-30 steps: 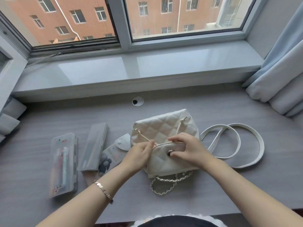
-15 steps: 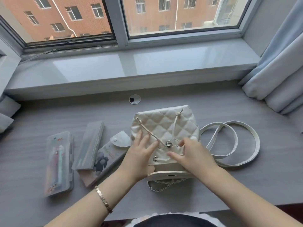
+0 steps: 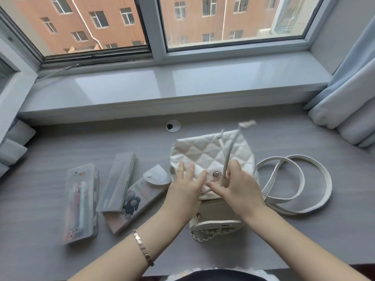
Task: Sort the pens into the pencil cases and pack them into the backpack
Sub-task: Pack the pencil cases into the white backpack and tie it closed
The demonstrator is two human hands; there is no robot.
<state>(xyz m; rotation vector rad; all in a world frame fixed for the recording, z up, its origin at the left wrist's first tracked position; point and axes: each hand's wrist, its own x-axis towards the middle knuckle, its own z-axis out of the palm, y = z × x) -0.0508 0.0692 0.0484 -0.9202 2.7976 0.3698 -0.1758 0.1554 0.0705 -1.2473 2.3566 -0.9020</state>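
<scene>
White quilted backpack (image 3: 211,157) flat at desk (image 3: 294,136) centre, mouth toward near edge, flap now thrown back; right hand (image 3: 241,185) pinching drawstring (image 3: 227,157), lifted since half a second ago; left hand (image 3: 186,185) spread, empty, nearer three pencil cases (image 3: 117,183) lying just left.

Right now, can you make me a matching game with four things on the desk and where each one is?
Things:
1. backpack
2. clear pencil case with pens
3. shoulder strap
4. bear pencil case

Places:
A. looped on the desk, right of the bag
B. farthest left
C. under both hands, in the middle
D. just left of the bag, flap open, partly under a frosted case

Pairs: 1-C, 2-B, 3-A, 4-D
</scene>
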